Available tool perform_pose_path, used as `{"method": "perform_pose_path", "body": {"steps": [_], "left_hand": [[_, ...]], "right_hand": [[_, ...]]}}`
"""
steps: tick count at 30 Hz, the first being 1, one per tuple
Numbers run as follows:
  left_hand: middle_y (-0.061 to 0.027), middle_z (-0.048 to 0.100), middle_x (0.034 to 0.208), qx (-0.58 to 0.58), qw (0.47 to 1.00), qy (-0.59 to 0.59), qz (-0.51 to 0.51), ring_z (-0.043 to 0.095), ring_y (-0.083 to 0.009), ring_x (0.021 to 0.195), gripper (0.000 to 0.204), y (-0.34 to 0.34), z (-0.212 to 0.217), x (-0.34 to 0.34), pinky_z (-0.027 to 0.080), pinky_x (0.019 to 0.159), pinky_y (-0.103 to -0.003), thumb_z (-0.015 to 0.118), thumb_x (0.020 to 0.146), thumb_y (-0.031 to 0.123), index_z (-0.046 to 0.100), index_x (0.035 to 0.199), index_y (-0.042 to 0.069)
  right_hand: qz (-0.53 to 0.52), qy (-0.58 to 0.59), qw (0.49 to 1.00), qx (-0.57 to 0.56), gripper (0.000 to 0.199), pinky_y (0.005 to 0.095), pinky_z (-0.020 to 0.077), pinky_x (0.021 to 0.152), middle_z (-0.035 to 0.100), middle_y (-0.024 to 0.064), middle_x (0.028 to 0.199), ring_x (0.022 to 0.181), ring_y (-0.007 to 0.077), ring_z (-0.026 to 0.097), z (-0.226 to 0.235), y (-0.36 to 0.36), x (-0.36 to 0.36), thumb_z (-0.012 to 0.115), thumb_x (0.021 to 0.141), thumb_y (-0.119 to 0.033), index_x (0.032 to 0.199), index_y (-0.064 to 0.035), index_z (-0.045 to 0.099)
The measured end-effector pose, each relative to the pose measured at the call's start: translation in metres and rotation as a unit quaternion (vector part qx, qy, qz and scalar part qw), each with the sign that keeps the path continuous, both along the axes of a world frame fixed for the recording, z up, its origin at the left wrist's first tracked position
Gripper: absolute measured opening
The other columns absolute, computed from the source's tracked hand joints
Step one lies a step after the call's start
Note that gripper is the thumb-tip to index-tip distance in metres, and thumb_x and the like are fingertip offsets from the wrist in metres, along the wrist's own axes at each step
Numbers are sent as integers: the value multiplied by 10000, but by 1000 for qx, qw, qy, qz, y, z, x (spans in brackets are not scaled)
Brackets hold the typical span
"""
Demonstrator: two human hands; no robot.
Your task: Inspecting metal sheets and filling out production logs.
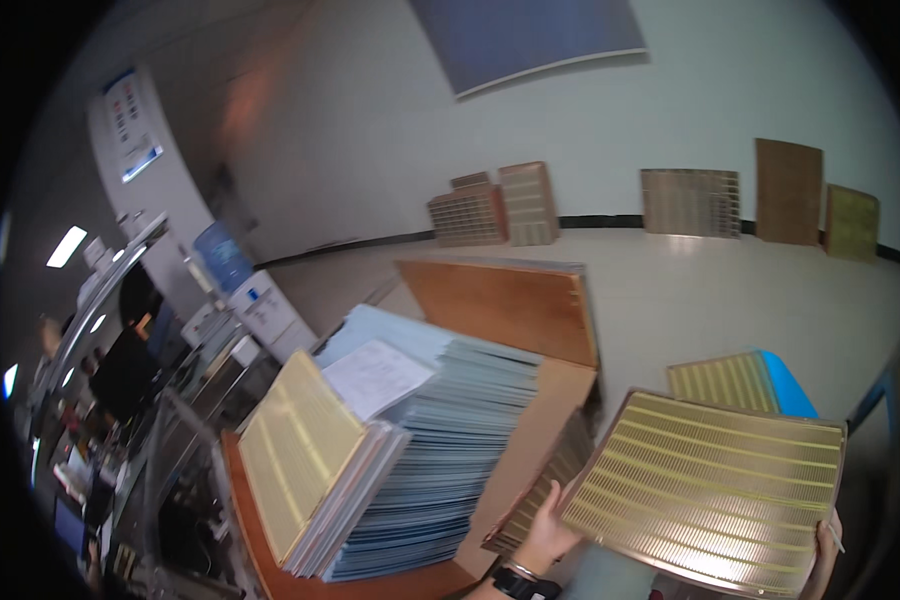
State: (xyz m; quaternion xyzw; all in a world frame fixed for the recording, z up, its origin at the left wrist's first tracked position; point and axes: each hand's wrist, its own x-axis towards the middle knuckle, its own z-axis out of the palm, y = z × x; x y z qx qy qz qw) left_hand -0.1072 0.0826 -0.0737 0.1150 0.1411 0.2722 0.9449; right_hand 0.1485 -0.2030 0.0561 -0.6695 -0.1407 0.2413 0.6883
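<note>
I hold a gold-striped panel point(715, 485) up in both hands, low and to the right in my view.

My left hand point(545, 530) has its fingers closed on the panel's lower left edge, a dark watch point(515, 580) on that wrist; my right hand point(823, 555) clasps the lower right corner, though most of it sits behind the sheet, so I cannot tell how its fingers wrap. The panel tilts, its shiny face toward me. Left of it, on the brown bench point(530, 440), stands a tall stack of blue-grey sheets point(450, 450) with a white paper point(375, 375) on top and another gold panel point(295, 450) leaning against its left side. More panels point(690, 202) lean along the far wall.
</note>
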Motion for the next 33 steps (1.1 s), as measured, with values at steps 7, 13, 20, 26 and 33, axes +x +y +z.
{"method": "perform_pose_path", "body": {"steps": [7,13,20,26,33], "left_hand": [[-42,539,879,-167,975,53,139,523,-205,875,265,-75,-68,45,421,870,-363,497,919,298,528,1012,51],[-62,601,955,-132,986,27,102,576,-218,844,205,-88,-157,31,483,789,-338,551,847,31,527,1050,45],[-156,555,1059,-121,973,47,192,530,-264,1042,217,-25,-310,-38,457,913,-333,408,900,38,501,1086,-21],[-291,390,1283,-243,867,99,424,391,-415,1213,462,-25,-266,-60,348,1040,-467,275,878,166,305,1268,-82],[-224,391,1313,-276,886,200,313,429,-365,1191,642,-25,-220,-44,390,993,-444,217,932,510,210,1366,36]], "right_hand": [[108,-157,981,-24,505,342,362,943,507,169,1210,1085,236,491,4,74,-43,607,857,-266,1232,45,473],[326,-95,930,-144,553,266,476,746,554,181,1171,917,172,582,-78,117,-62,521,912,-318,1370,-69,338],[454,-67,888,-7,515,227,467,610,587,153,1104,767,128,582,-68,120,-77,468,941,-247,1398,-94,284],[295,-110,946,-79,387,271,488,658,612,126,971,795,160,598,-83,98,-19,476,918,-183,1276,-39,450],[55,-244,960,-125,395,310,454,851,567,167,1109,1025,258,567,-135,63,66,444,872,33,1265,-6,442]]}}
